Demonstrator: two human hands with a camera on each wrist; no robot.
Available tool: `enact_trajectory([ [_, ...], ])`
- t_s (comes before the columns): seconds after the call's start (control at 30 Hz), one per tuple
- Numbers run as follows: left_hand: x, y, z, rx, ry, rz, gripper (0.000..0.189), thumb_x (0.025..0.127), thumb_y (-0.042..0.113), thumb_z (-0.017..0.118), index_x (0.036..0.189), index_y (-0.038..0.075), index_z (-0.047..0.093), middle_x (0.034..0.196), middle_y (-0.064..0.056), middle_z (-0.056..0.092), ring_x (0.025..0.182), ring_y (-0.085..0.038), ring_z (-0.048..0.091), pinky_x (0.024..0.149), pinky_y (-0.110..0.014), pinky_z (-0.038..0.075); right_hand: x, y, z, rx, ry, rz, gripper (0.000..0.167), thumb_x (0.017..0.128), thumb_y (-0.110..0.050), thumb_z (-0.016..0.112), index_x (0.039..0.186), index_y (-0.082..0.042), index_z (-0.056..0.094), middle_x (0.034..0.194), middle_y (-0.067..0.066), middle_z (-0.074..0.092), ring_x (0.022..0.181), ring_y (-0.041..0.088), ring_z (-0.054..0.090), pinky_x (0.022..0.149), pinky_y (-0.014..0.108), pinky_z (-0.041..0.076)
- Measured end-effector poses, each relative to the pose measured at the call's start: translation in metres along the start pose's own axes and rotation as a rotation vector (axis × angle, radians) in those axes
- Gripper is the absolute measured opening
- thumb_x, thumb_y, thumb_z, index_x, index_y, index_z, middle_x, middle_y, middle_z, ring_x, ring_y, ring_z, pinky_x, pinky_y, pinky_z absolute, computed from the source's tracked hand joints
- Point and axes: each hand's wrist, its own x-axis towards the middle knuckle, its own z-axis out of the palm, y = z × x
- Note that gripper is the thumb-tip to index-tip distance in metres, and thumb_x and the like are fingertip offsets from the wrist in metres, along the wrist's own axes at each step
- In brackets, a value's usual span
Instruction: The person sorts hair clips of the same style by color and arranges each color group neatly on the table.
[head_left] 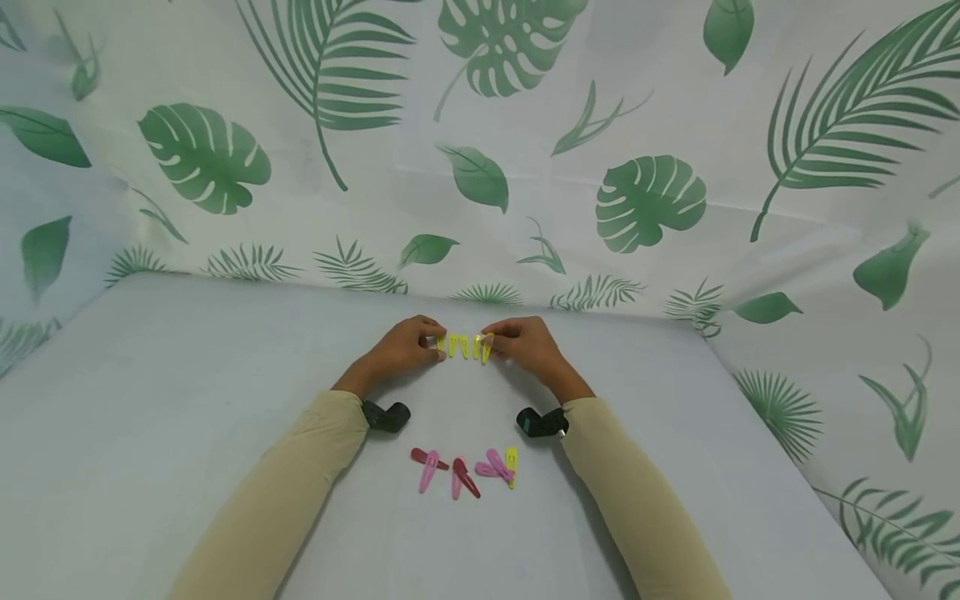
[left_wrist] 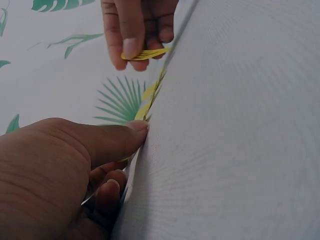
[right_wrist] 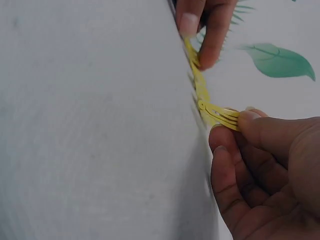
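Several yellow snap hair clips lie in a row on the white table, toward its far side. At the row's right end my right hand pinches a yellow hair clip between thumb and fingers, tilted up off the table. My left hand is at the other end, its thumb and fingertips on the leftmost yellow hair clip. That clip is mostly covered by the left thumb in the left wrist view.
Nearer to me, pink hair clips, dark red hair clips and one yellow hair clip lie loosely, some crossing. A leaf-print cloth hangs behind the table. Both wrists carry black devices.
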Motion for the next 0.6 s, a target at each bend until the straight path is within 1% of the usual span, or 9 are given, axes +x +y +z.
enact_trajectory([
  [0.07,-0.0002,0.0010,0.0003,-0.003,0.001,0.002,0.047,0.091,0.015,0.069,0.133,-0.002,0.057,0.135,-0.015,0.052,0.101,-0.025,0.053,0.086,-0.038,0.044,0.0014,0.0022,-0.0004,-0.019,0.008,0.023,0.016,0.091,-0.015,0.069,0.104,-0.006,0.075,0.094,0.006,0.071,0.077,0.018,0.065,0.065,0.027,0.050],
  [0.17,-0.0006,0.0015,0.0004,-0.007,0.004,-0.005,0.047,0.091,0.015,0.069,0.133,-0.001,0.057,0.135,-0.015,0.052,0.101,-0.024,0.053,0.086,-0.038,0.044,0.0035,0.0052,0.0003,-0.031,0.017,0.033,0.016,0.091,-0.014,0.069,0.104,-0.005,0.074,0.093,0.006,0.071,0.076,0.017,0.064,0.065,0.027,0.049],
  [0.3,-0.0003,0.0011,0.0007,-0.010,0.001,-0.011,0.047,0.091,0.016,0.069,0.134,0.000,0.058,0.136,-0.013,0.052,0.101,-0.024,0.053,0.086,-0.037,0.044,0.0049,0.0066,0.0013,-0.052,0.024,0.011,0.016,0.091,-0.013,0.069,0.103,-0.004,0.074,0.089,0.006,0.071,0.074,0.017,0.062,0.064,0.027,0.049],
  [0.43,0.0004,0.0006,0.0004,-0.009,-0.001,-0.002,0.047,0.091,0.016,0.069,0.134,-0.001,0.057,0.136,-0.014,0.052,0.101,-0.024,0.053,0.085,-0.037,0.044,0.0066,0.0072,0.0016,-0.086,0.029,-0.021,0.016,0.091,-0.011,0.068,0.104,-0.004,0.074,0.085,0.006,0.070,0.072,0.016,0.060,0.063,0.027,0.048],
  [0.6,0.0019,-0.0031,0.0009,-0.009,0.003,-0.011,0.047,0.091,0.017,0.069,0.134,0.001,0.057,0.135,-0.013,0.052,0.102,-0.023,0.053,0.086,-0.037,0.043,0.0093,0.0077,0.0031,-0.119,0.033,-0.051,0.017,0.092,-0.009,0.066,0.105,-0.004,0.075,0.079,0.006,0.068,0.067,0.016,0.056,0.061,0.027,0.045],
])
